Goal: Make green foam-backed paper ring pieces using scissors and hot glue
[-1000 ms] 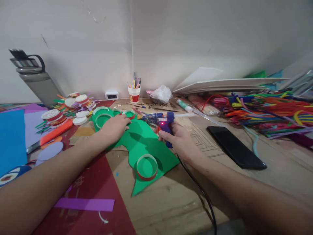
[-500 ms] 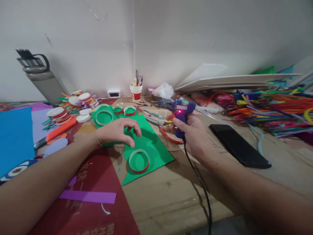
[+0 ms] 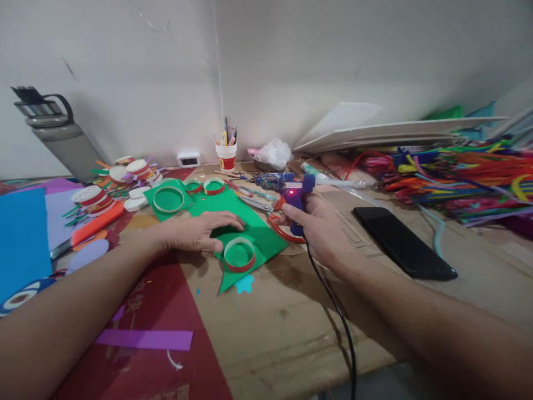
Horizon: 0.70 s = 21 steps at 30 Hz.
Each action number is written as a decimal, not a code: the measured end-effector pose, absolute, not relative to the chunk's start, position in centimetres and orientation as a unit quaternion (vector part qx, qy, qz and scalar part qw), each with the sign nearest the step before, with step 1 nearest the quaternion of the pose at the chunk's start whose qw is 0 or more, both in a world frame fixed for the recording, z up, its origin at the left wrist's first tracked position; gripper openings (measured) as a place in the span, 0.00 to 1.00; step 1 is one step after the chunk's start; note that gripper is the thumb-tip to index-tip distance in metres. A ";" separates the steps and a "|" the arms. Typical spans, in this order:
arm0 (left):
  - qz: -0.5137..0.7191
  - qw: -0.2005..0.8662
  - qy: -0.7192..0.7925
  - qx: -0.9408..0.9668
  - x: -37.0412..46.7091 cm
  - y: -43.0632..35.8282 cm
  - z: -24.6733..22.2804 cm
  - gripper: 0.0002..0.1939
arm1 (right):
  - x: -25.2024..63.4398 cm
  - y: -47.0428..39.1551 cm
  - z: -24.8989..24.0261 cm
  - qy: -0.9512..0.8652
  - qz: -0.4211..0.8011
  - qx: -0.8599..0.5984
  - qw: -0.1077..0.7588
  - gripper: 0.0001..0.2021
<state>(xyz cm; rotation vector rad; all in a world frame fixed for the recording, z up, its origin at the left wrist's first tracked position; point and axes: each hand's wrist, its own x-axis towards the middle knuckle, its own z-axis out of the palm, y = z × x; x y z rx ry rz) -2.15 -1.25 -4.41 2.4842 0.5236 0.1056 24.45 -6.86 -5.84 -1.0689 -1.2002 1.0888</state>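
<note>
Cardboard (image 3: 266, 339), hands (image 3: 200, 230) half-open on green sheet (image 3: 254, 222), gripping glue gun (image 3: 293, 194)

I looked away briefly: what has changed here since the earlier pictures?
The left hand drew back from the far rings to the green sheet's left side. The sheet's near end slid forward, revealing a light-blue piece. The glue gun moved rightward, still in the right hand. The phone and pen cup stayed put.

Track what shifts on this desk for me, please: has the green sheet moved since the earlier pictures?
Yes. The green sheet has shifted toward the pen cup, its near tip now farther from the purple strip.
</note>
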 end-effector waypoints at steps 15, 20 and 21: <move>0.146 0.289 0.253 0.912 -1.7 -2.6 -5.9 0.42 | 24.1 -7.4 -5.9 -0.538 0.453 -0.455 0.546 0.12; 0.150 0.269 0.247 0.919 -1.5 -2.7 -6.1 0.36 | 24.5 -8.0 -5.1 -0.582 0.406 -0.462 0.532 0.16; 0.150 0.266 0.249 0.919 -1.5 -2.7 -6.1 0.37 | 24.5 -8.1 -4.9 -0.592 0.390 -0.465 0.530 0.16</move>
